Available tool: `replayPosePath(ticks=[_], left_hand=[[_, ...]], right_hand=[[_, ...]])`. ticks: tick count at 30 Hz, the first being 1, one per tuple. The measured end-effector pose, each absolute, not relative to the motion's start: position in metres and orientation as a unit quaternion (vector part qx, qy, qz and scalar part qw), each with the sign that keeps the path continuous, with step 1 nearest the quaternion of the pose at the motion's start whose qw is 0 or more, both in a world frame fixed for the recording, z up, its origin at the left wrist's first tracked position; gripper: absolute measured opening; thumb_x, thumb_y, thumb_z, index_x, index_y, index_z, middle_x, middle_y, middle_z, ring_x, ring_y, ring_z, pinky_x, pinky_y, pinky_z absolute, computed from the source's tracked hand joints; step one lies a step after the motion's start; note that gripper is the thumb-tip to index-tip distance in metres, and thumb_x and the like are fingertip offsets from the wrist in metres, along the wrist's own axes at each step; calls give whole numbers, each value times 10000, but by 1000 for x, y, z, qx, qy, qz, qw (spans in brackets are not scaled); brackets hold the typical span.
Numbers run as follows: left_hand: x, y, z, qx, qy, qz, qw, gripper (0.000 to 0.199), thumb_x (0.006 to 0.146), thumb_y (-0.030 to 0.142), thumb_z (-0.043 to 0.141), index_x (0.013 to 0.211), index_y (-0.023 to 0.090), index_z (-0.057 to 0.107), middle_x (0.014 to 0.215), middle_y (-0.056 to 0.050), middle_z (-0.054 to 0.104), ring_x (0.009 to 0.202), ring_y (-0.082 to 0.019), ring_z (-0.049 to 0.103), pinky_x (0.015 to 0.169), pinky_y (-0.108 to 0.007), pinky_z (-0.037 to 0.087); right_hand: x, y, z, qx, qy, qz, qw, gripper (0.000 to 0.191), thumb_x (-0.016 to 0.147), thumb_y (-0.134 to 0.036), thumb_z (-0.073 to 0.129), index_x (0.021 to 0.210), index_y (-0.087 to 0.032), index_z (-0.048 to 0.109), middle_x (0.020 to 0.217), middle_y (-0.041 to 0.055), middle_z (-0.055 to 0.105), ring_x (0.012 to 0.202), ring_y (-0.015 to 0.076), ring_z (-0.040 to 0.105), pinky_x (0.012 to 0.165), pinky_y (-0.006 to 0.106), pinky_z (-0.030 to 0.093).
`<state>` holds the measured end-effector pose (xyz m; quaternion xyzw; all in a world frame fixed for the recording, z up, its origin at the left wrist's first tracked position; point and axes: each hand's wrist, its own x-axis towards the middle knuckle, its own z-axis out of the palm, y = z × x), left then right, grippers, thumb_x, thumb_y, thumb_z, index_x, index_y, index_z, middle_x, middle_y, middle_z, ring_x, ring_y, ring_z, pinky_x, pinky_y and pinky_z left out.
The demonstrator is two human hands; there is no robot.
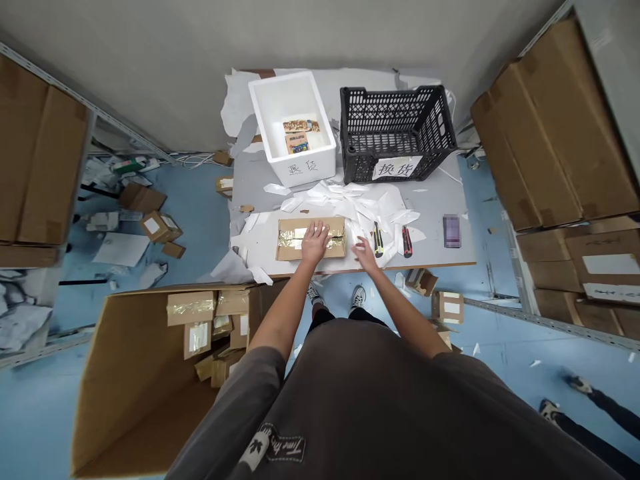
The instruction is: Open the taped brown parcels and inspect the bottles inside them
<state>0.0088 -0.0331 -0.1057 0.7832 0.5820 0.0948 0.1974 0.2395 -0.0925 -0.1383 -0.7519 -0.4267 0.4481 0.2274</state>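
Observation:
A small cardboard box (pixel 287 248) lies lengthwise near the table's front edge, with shiny tape along its top and a split in the tape toward the right end. My left hand (pixel 315 241) rests flat on its top, fingers spread, partly covering a white label. Just right of the box, my right hand (pixel 365 255) hovers over or touches the table with fingers apart and nothing visible in them. Beside that hand lies a yellow-and-black utility knife (pixel 378 240). A red-and-black utility knife (pixel 407 242) lies further right.
Paper scraps (pixel 340 197) cover the table's middle. Behind them stand a white foam box (pixel 310 167) holding packets and a black plastic crate (pixel 353 160). A purple patterned item (pixel 451 231) lies right. A big carton (pixel 120 347) of boxes stands left; another person's legs (pixel 575 427) show right.

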Motion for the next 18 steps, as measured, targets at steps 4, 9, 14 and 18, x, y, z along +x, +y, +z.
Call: replayPosePath(ticks=[4,9,14,18], left_hand=[[-1,-23,-92,800,555,78,213,558,1089,465,557,1573,198,633,1694,-140,544,1660,-358,367,1352,-546,331],[-66,10,-77,817,541,43,197,748,1023,583,639,1674,234,517,1785,-133,406,1697,-387,246,1353,-568,259],[-128,6,-74,781,589,-6,206,818,1008,558,621,1727,222,421,1737,-167,464,1555,-413,433,1300,-558,299],[-142,-35,-79,711,677,11,190,864,1037,555,554,1755,131,326,1711,-246,452,1465,-474,473,1243,-611,319]], right_hand=[[191,-102,-119,-734,-437,479,204,435,1066,-423,742,1419,-181,669,1416,115,676,1197,279,712,1006,501,635],[169,-87,-111,-724,-421,505,208,493,1073,-469,688,1496,-226,613,1333,88,711,1098,253,743,922,462,675],[160,-35,-112,-706,-339,558,274,637,960,-392,725,1554,-259,535,1195,65,714,889,190,769,774,359,702],[132,31,-120,-711,-346,535,299,801,827,-343,823,1563,-251,519,1185,75,690,935,217,752,744,354,706]])
